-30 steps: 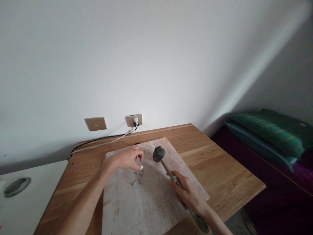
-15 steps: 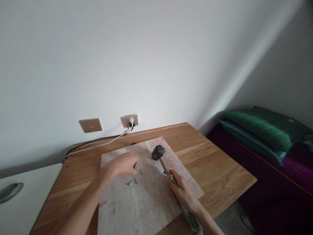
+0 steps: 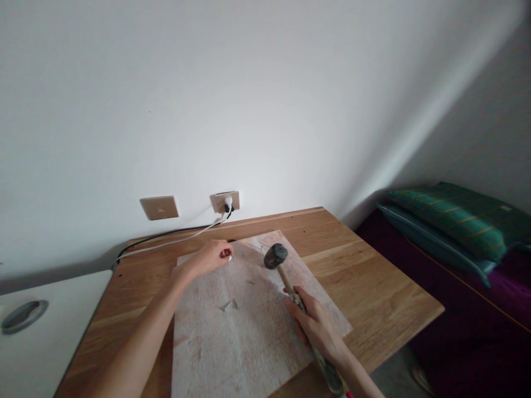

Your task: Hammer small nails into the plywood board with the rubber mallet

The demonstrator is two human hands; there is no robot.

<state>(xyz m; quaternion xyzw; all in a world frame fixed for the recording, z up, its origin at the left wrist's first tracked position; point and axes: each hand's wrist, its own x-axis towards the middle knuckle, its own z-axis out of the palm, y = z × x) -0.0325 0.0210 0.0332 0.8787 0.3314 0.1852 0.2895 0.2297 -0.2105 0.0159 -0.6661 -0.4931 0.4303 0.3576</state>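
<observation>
My right hand [image 3: 315, 322] is wrapped round the handle of a mallet [image 3: 276, 256] with a black head and a worn wooden handle. The mallet's head is over the far right part of a pale, worn wooden board [image 3: 232, 354]. Near the board's far left corner, my left hand [image 3: 213, 257] is closed in a pinch. A small light tip at its fingers looks like a nail, mostly hidden. Several loose nails [image 3: 227, 305] lie on the board below that hand. Another thin nail [image 3: 260, 248] shows near the far edge, left of the mallet's head.
The board lies on a wooden table [image 3: 373, 282] against a white wall. A socket [image 3: 225, 202] holds a plug, and its cables [image 3: 174, 243] run along the table's back edge. At left stands a white surface [image 3: 62, 326] with an oval grey fitting. Cushions [image 3: 464, 221] rest on purple fabric at right.
My left hand has moved away from me, toward the board's far edge, and a small light tip now shows at its fingers. The mallet stays in my right hand. The view has shifted slightly.
</observation>
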